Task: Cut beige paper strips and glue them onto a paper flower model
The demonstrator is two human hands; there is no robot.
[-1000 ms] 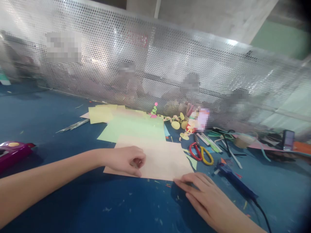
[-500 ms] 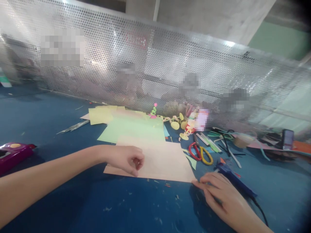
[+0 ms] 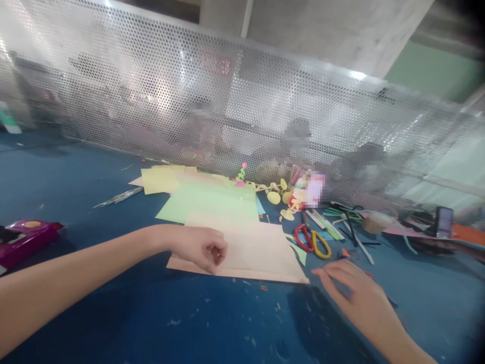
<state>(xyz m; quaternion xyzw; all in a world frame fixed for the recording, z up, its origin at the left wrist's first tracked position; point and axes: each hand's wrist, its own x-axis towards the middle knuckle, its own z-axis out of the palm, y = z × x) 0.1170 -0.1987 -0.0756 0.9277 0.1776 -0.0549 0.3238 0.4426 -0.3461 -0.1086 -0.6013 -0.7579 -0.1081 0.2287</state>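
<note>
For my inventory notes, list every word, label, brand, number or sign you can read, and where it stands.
None can be read.
Red marks on or behind the mesh screen: too blurred.
Phone: too small.
Green-and-white bottle: too blurred.
Pink-and-white patch: pixelated.

On the blue worktop, a light-green paper sheet lies behind a pale-pink rectangular paper sheet, with red-and-yellow-handled metal scissors right of the latter and a magenta plastic device far left.
</note>
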